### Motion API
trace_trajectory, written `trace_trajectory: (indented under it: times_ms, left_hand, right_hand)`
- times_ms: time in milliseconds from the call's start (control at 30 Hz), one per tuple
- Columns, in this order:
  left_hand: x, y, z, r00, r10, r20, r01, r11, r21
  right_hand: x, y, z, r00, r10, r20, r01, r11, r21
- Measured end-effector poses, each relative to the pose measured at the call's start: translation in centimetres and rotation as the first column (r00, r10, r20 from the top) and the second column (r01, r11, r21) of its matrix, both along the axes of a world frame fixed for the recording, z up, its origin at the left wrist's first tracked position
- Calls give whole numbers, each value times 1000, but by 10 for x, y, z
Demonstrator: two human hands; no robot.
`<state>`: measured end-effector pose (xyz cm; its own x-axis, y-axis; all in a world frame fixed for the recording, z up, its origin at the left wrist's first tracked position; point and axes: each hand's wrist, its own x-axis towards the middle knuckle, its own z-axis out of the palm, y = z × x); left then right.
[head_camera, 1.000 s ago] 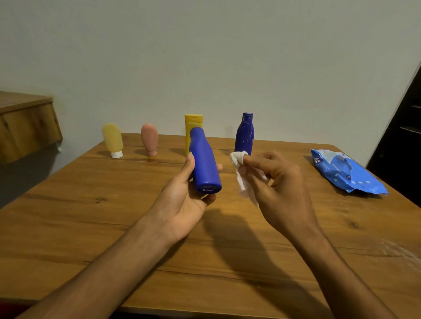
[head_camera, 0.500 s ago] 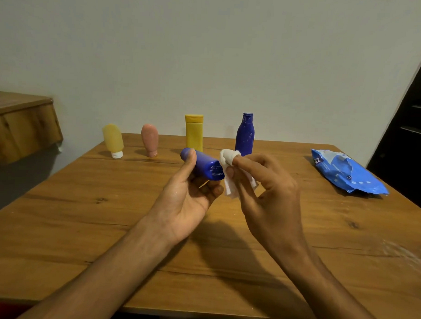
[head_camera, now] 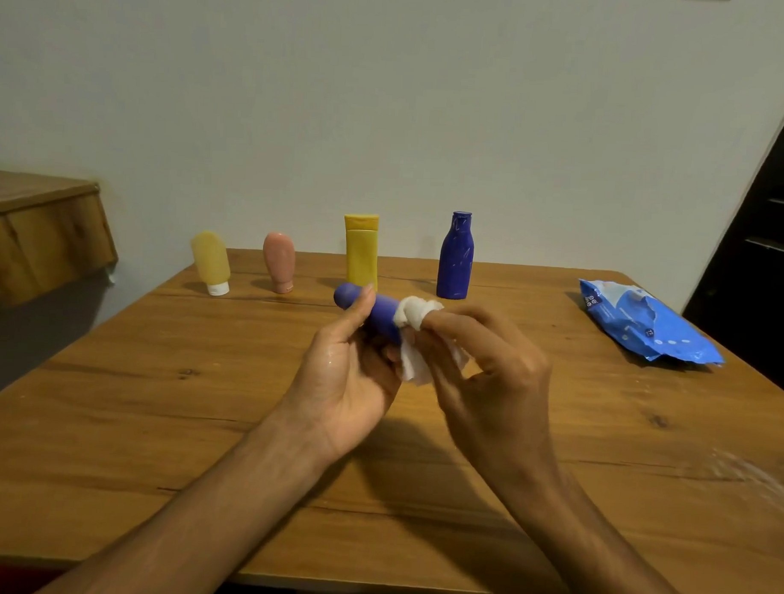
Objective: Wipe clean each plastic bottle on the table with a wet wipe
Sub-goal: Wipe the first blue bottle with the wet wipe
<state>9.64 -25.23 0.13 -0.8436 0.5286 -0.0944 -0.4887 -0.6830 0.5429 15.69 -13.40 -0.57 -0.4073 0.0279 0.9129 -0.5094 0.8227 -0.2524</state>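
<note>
blue bottle (head_camera: 383, 315) lying sideways, mid-air | white wet wipe (head_camera: 418, 317) bunched against its right end

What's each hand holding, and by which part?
Left hand grips the blue bottle around its middle, thumb on top. Right hand pinches the wet wipe, bunched over its fingertips at the bottle's near end.
</note>
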Motion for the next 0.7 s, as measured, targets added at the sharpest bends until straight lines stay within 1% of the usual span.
trace_trajectory:
  times_ms: [100, 233, 367, 400, 500, 567, 633, 700]
  left_hand:
    - [-2, -2, -1, 1000, -21, -11, 21, 1000, 5]
    - [-3, -1, -3, 1000, 17, -7, -17, 1000, 18]
    - [0, -2, 0, 999, -15, -30, 16, 1000, 18]
    - [0, -2, 1, 999, -11, -31, 12, 1000, 23]
    - [-1, -2, 0, 999, 41, -12, -40, 998, 46]
    - [-1, -2, -1, 1000, 30, -10, -29, 999, 38]
    - [-1, -3, -1, 1000, -12, -13, 12, 1000, 15]
    - [-1, -3, 0, 1000, -15, -23, 15, 1000, 12]
  right_hand:
    - [1, -2, -1, 999, 29, 26, -30, 999, 29]
    - [1, 4, 2, 1000, -9, 25, 10, 999, -38]
    - [1, -3, -2, 1000, 5, 23, -6, 999, 40]
    - [1, -1, -2, 1000, 2, 28, -3, 1000, 31]
    - [-1, 6, 0, 999, -28, 26, 30, 998, -61]
    - [0, 2, -1, 1000, -17, 12, 18, 996, -84]
    - [2, -5, -3, 999, 38, 16, -37, 998, -54]
    - [2, -4, -4, 999, 39, 35, -38, 999, -25]
